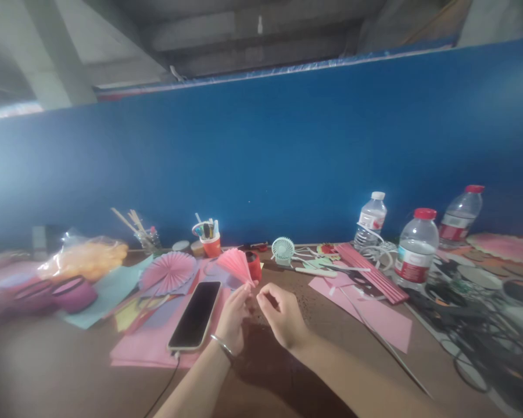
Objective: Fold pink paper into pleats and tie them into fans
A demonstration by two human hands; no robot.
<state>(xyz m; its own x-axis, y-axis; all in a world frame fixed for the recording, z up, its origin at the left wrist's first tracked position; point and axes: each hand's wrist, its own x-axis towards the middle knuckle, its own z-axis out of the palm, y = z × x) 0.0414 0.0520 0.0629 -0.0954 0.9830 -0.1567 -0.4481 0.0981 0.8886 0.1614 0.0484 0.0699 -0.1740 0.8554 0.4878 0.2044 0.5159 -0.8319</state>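
A pink pleated paper fan (235, 265), spread out at the top, rises from the fingers of my left hand (235, 310). That hand wears a metal bangle (222, 345) at the wrist and pinches the fan by its narrow folded end. Close to its right, my right hand (283, 313) is curled, thumb and forefinger together near the fan's base. What lies between those fingers, if anything, is too small to make out. Just behind the fan stands a red roll or container (254, 267), partly covered by it.
Left of my hands, a phone (195, 316) lies on pink paper sheets (131, 348), near a round paper rosette (169, 273). Rightward are pink sheets (392, 322), pleated pink strips (370, 273), a thin rod (396, 357), bottles (417, 249) and tangled cables. A small fan (283, 249) stands behind.
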